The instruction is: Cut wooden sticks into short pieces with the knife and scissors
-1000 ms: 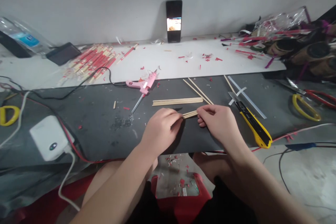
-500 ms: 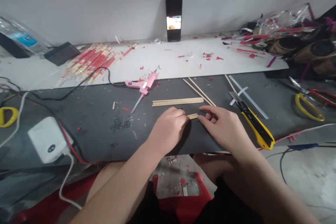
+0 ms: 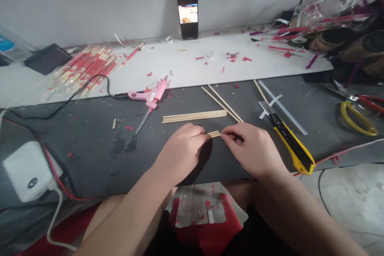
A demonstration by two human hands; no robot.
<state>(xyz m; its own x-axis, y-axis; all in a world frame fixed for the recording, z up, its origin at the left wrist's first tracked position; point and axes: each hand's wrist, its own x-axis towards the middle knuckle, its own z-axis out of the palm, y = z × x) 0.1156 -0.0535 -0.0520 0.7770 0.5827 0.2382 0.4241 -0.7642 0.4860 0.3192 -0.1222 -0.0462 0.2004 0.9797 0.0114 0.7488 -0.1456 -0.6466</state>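
Several short wooden sticks (image 3: 214, 134) lie side by side between my hands, low over the grey mat. My left hand (image 3: 187, 144) is closed around their left part, which it hides. The thumb and forefinger of my right hand (image 3: 250, 144) pinch together at the right end of one stick. Just beyond my hands, a row of longer wooden sticks (image 3: 195, 116) lies flat on the mat. Two more long sticks (image 3: 223, 102) slant away behind my right hand. A yellow utility knife (image 3: 289, 142), blade out, rests to the right of that hand.
A pink hot glue gun (image 3: 153, 94) lies left of the sticks. Packed chopsticks (image 3: 87, 66) sit on the white board (image 3: 186, 70). A phone (image 3: 188, 10) leans against the wall. Scissors (image 3: 357, 108) lie right, a white power bank (image 3: 30, 172) left. Glue sticks (image 3: 283, 106) lie near the knife.
My right fingers have come together on the end of a short stick, and one stick now juts out farther right. The view has shifted slightly, moving most things left.
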